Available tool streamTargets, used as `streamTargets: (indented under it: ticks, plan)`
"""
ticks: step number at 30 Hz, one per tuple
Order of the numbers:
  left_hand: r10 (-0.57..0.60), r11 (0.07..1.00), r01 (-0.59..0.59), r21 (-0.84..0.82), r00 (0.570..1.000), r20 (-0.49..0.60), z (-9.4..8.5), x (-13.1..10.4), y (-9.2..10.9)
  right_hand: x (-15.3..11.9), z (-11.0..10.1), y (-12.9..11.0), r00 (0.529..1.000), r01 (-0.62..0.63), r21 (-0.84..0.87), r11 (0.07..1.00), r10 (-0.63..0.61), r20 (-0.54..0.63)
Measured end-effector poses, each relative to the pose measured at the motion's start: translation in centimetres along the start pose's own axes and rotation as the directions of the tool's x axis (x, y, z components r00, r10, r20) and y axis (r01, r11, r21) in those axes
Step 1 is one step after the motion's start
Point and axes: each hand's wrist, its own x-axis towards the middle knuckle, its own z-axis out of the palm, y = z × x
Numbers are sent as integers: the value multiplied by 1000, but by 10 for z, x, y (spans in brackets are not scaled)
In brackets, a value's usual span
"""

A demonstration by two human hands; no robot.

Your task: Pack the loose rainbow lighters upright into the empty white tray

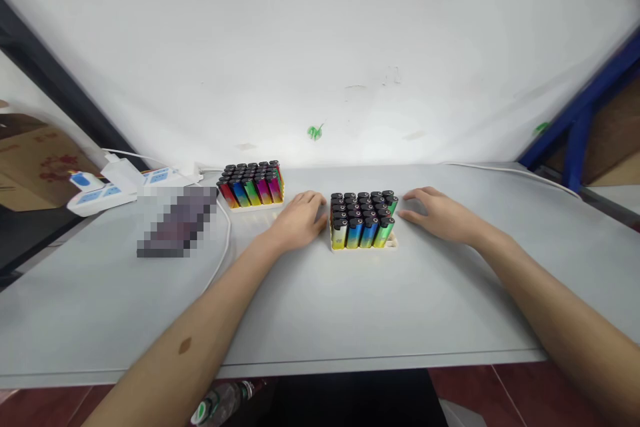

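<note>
Grey table (320,307) vs white wall (320,47); blue frame (580,120) right, reddish floor (500,393).

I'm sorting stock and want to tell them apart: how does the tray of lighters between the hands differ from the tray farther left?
The near tray of black-capped lighters sits between the left hand and right hand; the far-left tray of black-capped lighters stands apart from both hands. The near tray's front row is yellow, blue and green; the far-left tray's adds red and magenta. Both stand upright in pale trays on the grey table.
</note>
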Motion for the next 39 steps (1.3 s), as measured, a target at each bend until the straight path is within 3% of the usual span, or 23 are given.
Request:
streamTargets:
  ticks: [9, 17, 20, 22, 27, 31, 33, 35, 39]
  plan:
    - [-31, 999, 31, 26, 1000, -2, -1, -2, 5, 0, 3, 2, 999, 26, 1, 1000, -26, -29]
    - [-147, 925, 177, 335, 983, -113, -9, -19, 16, 0, 9, 9, 996, 62, 27, 998, -61, -62]
    - [-216, 891, 279, 359, 954, -207, -20, -28, 12, -1, 11, 9, 995, 47, 30, 998, -44, -84]
    - [-312, 855, 397, 334, 908, -281, -31, -36, 6, -1, 13, 8, 993, 46, 27, 999, -43, -114]
    - [-588, 699, 651, 294, 758, -282, -69, -68, -26, 1, 22, 11, 981, 26, 22, 999, -21, -194]
    - [-725, 528, 801, 282, 598, -342, -97, -97, -68, 4, 28, 13, 969, -21, 66, 998, 37, -244]
    - [-772, 490, 837, 245, 547, -324, -107, -105, -89, 5, 30, 14, 962, -39, 81, 996, 59, -266]
    - [-795, 499, 841, 208, 540, -276, -113, -108, -109, 5, 31, 15, 958, -32, 85, 996, 55, -280]
    - [-794, 539, 818, 201, 573, -202, -117, -104, -140, 5, 33, 18, 953, -17, 99, 995, 46, -299]
